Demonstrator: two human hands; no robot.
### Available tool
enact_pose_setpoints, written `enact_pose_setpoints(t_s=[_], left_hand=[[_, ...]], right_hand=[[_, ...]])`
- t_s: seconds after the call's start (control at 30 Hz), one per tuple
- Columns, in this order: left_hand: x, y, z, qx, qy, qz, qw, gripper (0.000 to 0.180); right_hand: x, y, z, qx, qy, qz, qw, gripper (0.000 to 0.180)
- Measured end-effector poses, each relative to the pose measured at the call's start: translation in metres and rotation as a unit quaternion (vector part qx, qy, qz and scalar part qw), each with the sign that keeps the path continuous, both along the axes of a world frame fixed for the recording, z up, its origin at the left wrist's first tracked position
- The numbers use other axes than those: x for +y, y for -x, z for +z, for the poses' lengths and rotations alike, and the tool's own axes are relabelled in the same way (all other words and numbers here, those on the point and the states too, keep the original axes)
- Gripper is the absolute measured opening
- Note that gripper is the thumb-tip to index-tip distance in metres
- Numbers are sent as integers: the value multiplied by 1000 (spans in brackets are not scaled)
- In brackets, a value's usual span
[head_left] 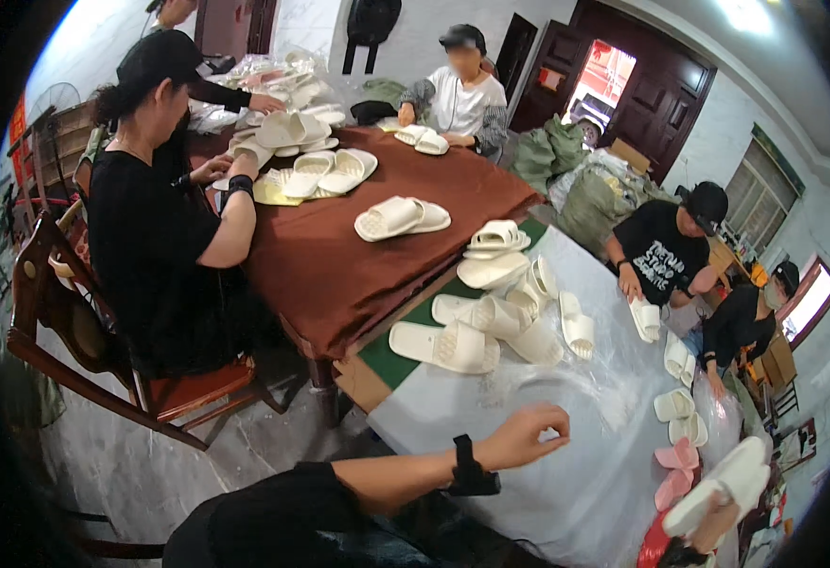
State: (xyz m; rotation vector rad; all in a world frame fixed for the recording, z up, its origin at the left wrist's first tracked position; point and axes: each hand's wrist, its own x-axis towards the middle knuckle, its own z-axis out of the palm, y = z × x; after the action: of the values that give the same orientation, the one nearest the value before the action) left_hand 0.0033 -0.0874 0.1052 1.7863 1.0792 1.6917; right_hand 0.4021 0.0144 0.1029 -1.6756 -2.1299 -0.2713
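My left hand (526, 436) hangs over the grey-white table (519, 473), its fingers curled in toward the thumb and nothing seen in them. A dark band circles that wrist. At the lower right my right hand (715, 523) grips a pair of white slippers (739, 478), slightly blurred, over the table's right side. Beside them lie pink slippers (675, 473). Beyond my left hand, several loose cream slippers (467, 348) are heaped at the table's left part, some tipped on their sides. Another cream slipper (578, 327) lies just right of the heap.
A brown-covered table (339, 275) adjoins at the far left, with piled cream slippers (292, 133) and a pair (403, 218) on it. Several people work around both tables. A wooden chair (84, 322) stands left. Green sacks (552, 147) and a plastic-wrapped bundle (593, 204) fill the back.
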Motion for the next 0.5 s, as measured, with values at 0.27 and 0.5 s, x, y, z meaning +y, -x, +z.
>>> enact_pose_setpoints(t_s=[0.27, 0.5], left_hand=[[-23, 44, -30, 25, 47, -6, 999, 9], [-57, 113, -36, 65, 119, 116, 984, 9]], right_hand=[[33, -104, 53, -18, 10, -129, 991, 35], [47, -167, 71, -33, 33, -235, 971, 36]])
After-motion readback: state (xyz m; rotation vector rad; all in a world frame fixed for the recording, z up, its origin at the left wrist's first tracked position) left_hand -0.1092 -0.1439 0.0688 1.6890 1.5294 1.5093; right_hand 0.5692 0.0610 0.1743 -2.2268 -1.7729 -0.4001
